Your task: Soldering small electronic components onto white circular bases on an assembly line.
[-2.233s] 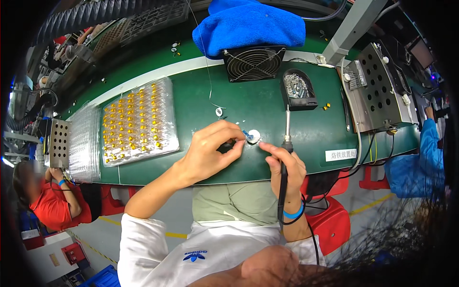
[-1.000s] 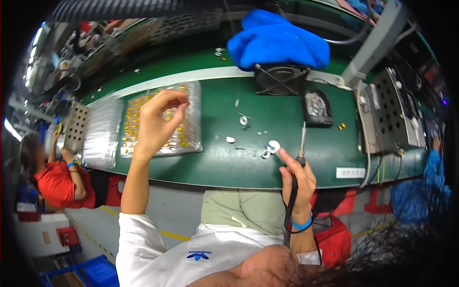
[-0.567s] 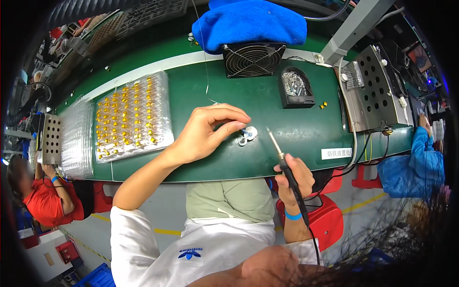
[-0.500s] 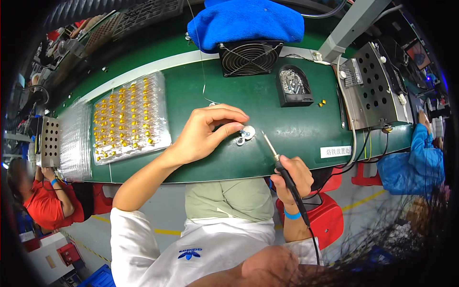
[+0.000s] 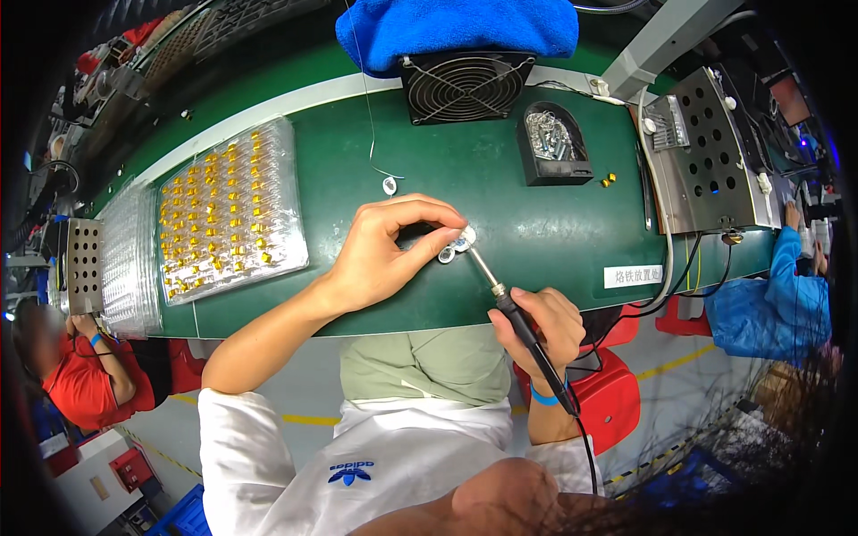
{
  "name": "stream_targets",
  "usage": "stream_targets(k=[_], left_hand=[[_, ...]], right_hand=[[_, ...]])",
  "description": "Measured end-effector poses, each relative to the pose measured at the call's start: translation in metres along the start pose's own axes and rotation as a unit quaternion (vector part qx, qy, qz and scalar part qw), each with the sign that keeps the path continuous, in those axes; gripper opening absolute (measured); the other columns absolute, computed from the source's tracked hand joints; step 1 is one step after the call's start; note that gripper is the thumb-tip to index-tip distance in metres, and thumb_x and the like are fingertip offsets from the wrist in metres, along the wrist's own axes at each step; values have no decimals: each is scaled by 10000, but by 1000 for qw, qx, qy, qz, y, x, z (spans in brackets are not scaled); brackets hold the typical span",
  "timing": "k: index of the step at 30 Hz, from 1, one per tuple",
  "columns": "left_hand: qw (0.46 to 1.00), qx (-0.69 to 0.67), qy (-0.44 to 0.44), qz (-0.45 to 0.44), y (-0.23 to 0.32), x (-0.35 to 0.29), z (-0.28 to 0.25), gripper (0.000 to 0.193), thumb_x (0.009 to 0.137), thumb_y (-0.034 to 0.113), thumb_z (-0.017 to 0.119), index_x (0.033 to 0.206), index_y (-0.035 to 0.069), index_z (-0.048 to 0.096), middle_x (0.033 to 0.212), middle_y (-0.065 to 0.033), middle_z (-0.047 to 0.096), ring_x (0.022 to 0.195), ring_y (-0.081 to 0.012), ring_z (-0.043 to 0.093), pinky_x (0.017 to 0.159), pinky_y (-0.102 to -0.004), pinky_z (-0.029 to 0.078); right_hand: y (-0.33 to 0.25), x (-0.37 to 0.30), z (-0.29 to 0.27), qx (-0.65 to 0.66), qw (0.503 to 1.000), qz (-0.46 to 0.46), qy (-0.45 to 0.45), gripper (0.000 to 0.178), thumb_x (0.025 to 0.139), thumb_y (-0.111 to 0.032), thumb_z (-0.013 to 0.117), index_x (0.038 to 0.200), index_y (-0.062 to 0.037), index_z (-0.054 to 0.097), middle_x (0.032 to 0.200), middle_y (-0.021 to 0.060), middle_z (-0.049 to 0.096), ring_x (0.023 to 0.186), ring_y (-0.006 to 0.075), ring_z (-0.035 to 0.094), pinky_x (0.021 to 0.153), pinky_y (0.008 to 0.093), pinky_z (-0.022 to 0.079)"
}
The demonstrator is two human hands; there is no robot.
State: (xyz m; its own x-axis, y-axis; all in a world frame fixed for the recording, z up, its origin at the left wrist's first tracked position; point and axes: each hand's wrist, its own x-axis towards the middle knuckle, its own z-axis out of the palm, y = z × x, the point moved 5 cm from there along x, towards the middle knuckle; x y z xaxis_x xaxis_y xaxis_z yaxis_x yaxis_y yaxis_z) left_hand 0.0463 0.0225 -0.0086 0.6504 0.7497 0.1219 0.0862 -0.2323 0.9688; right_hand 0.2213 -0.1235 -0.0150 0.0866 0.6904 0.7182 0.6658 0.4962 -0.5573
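My left hand [image 5: 380, 250] is closed in a pinch on a small round white part [image 5: 466, 238] just above the green table [image 5: 402, 299]. A small ring-shaped piece [image 5: 446, 255] shows just below the fingertips. My right hand [image 5: 552, 332] is wrapped round the black handle of a soldering iron [image 5: 517, 314]. Its metal tip points up and left and meets the part at my left fingertips; whether it touches cannot be made out. Beyond my left hand lies another small round piece [image 5: 390, 186], beside the end of a thin hanging wire [image 5: 370, 121].
A clear tray of yellow components [image 5: 214, 201] lies left, with stacked clear trays [image 5: 130, 259] beyond. At the back stand a black fan [image 5: 466, 87] under a blue cloth [image 5: 456, 31] and a black bin of metal parts [image 5: 559, 170]. A perforated metal box [image 5: 710, 152] stands right. Co-workers sit either side.
The soldering iron has moved up and left, bringing its tip to the part in my left fingers. My left hand keeps its pinch. The view has shifted slightly.
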Motion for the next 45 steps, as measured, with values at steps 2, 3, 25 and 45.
stream_targets(k=[2, 3, 25, 45], left_hand=[[1000, 2, -2, -4, -1, 0, 0, 148, 947, -29, 708, 1092, -41, 737, 1134, -138, 726, 1037, -184, 696, 925, -304, 565], [1000, 2, -2, -5, -2, 0, 0, 148, 947, -29, 708, 1092, -41, 737, 1134, -138, 726, 1037, -184, 696, 925, -304, 565], [998, 55, 6, 35, 1, 1, 1, 146, 929, -44, 716, 1073, -43, 743, 1102, -139, 737, 997, -184, 707, 888, -298, 574], [998, 42, 29, 47, 2, 0, 1, 133, 916, 1, 719, 1042, -20, 754, 1056, -137, 757, 958, -224, 738, 862, -325, 588]], right_hand=[[0, 0, 0, 0, 1000, 3, 1, 351, 742, -80, 889, 1003, 49, 694, 588, 34, 537, 476, 183, 512, 479, 297, 398], [0, 1, 1, 3, 1000, -2, 2, 350, 743, -78, 888, 1005, 48, 695, 588, 35, 538, 476, 186, 516, 480, 299, 401], [4, -8, -5, 20, 999, -10, 32, 364, 840, -174, 863, 1060, 51, 680, 646, 64, 592, 487, 193, 517, 482, 298, 414], [15, -28, -16, 208, 928, 214, 224, 369, 919, -237, 751, 1098, 65, 639, 885, 159, 651, 656, 205, 637, 567, 305, 535]])
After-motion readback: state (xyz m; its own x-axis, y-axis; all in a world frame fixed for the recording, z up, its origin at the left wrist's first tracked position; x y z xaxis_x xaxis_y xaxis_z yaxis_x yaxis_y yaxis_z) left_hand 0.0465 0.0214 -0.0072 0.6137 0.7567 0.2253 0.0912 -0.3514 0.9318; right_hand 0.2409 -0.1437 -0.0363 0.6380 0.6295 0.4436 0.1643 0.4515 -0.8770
